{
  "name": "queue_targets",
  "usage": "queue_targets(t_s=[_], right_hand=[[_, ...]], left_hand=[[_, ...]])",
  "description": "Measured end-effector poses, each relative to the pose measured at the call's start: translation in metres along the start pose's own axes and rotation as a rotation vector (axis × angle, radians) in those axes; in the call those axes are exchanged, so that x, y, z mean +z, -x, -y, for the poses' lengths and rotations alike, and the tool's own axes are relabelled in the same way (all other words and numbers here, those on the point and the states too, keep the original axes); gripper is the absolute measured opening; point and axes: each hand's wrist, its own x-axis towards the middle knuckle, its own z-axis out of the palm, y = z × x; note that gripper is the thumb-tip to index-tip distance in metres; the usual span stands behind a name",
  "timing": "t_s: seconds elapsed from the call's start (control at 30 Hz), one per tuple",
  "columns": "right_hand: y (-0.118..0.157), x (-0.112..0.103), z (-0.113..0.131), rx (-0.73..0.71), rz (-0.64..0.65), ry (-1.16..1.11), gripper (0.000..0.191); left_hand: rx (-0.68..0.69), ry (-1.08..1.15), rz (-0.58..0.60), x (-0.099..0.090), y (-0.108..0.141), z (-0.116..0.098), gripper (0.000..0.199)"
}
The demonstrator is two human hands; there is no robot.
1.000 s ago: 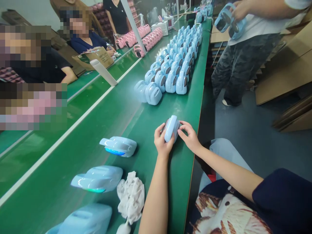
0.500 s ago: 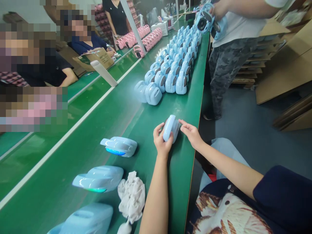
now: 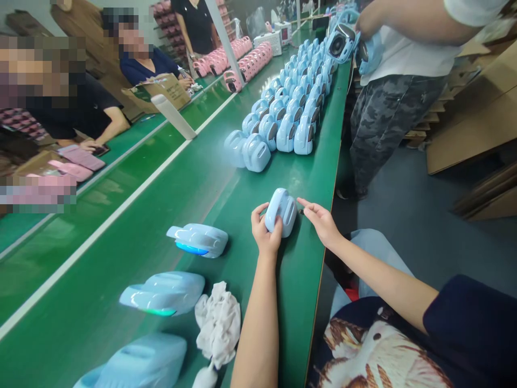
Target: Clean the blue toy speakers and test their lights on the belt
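My left hand [image 3: 264, 229] cups a pale blue plastic device [image 3: 281, 212] lying on the green conveyor belt [image 3: 242, 215]. My right hand [image 3: 319, 222] is just right of that device, with its fingertips apart from the shell and a small dark speck near them. Several matching blue devices [image 3: 286, 116] stand in dense rows farther along the belt. To my left lie several glossy blue devices [image 3: 200, 240], with a crumpled white cloth [image 3: 218, 323] beside my left forearm.
A standing co-worker [image 3: 398, 91] at the belt's right edge holds a blue device. Pink devices [image 3: 242, 60] line the far belt, seated people work at left, and a white tube [image 3: 173, 116] crosses the belt's divider. Cardboard sheets lean at right.
My right hand has moved off the device and drawn slightly right. The device has turned a little in my left hand. The co-worker's device has shifted.
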Motion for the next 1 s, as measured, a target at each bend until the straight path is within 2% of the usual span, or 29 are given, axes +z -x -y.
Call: queue_targets(t_s=[1.0], right_hand=[[0.0006,-0.0020,-0.0014,-0.012,0.038,-0.002,0.030]], left_hand=[[-0.032,-0.001,0.001,0.0015,0.0021,0.0028,0.022]])
